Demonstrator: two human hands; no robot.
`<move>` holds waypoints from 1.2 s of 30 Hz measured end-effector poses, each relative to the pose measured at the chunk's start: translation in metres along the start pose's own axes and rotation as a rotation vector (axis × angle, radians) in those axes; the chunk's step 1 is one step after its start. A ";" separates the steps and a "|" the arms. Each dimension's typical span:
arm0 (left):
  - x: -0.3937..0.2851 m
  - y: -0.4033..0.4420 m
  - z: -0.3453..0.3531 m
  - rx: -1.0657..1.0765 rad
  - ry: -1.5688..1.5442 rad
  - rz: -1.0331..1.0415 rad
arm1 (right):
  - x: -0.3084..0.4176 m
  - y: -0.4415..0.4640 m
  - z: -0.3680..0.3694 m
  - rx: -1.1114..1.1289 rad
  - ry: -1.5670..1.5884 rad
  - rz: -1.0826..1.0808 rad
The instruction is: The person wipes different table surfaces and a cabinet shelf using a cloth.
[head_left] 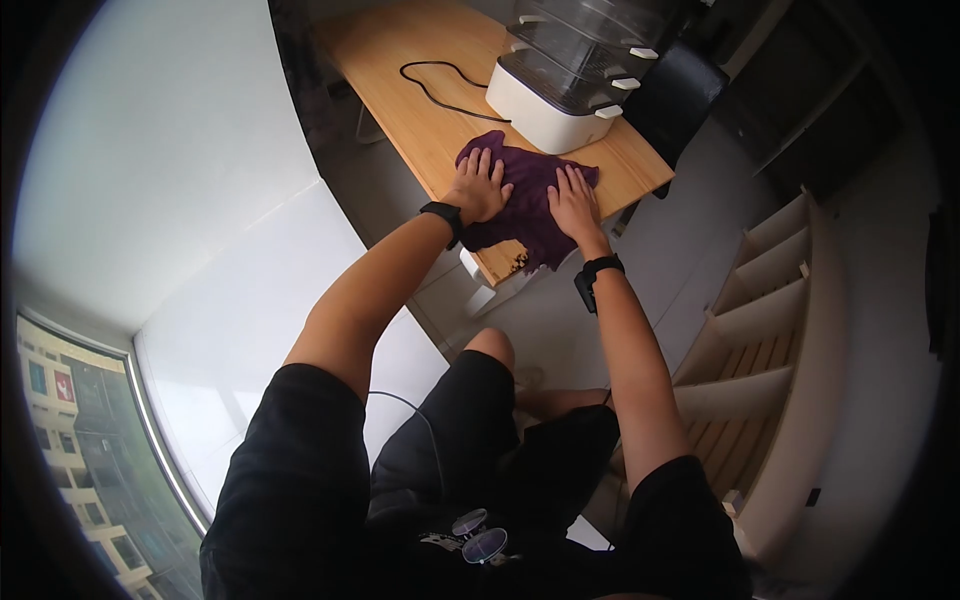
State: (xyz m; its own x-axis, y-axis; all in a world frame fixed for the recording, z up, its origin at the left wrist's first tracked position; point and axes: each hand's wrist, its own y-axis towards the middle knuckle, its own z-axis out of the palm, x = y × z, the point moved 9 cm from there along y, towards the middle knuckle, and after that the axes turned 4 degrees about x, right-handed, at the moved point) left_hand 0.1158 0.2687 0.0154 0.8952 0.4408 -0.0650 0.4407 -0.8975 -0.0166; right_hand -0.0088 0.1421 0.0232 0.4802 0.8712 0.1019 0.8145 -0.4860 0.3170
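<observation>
A dark purple cloth [525, 200] lies spread and wrinkled on the near end of the wooden table [440, 130], part of it hanging over the front edge. My left hand [481, 187] rests flat on its left side with the fingers apart. On the right side of the cloth my right hand [574, 203] is also laid flat, fingers stretched out. Both palms face down, and neither hand grips anything. Just beyond the cloth stands a white appliance [550, 105] with stacked, see-through dark tiers and white side handles.
A black cord [430, 95] loops over the table left of the appliance. Behind the table's right side is a black chair [685, 95]. A shelf unit with slatted boards [755, 355] stands to the right. A white wall [170, 130] and a window [95, 460] are at left.
</observation>
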 end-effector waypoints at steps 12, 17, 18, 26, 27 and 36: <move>-0.058 -0.101 -0.004 -0.170 -0.049 0.158 | 0.026 -0.026 -0.011 -0.018 0.020 -0.118; -0.065 -0.117 -0.010 -0.243 -0.081 0.178 | 0.041 -0.053 -0.018 -0.058 0.059 -0.169; -0.066 -0.117 -0.010 -0.240 -0.084 0.179 | 0.042 -0.058 -0.019 -0.069 0.066 -0.187; -0.062 -0.111 -0.003 -0.151 -0.050 0.333 | 0.048 -0.075 -0.027 -0.106 0.073 -0.230; -0.059 -0.106 -0.005 -0.110 -0.064 0.361 | 0.048 -0.073 -0.029 -0.087 0.084 -0.238; -0.032 -0.044 -0.010 -0.004 -0.059 0.376 | 0.024 -0.040 -0.016 -0.032 0.059 -0.121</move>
State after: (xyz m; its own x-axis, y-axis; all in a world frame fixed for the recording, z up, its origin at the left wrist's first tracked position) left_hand 0.0683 0.2939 0.0282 0.9892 0.0794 -0.1231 0.0828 -0.9963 0.0229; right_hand -0.0349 0.1833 0.0280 0.3580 0.9265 0.1159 0.8540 -0.3751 0.3606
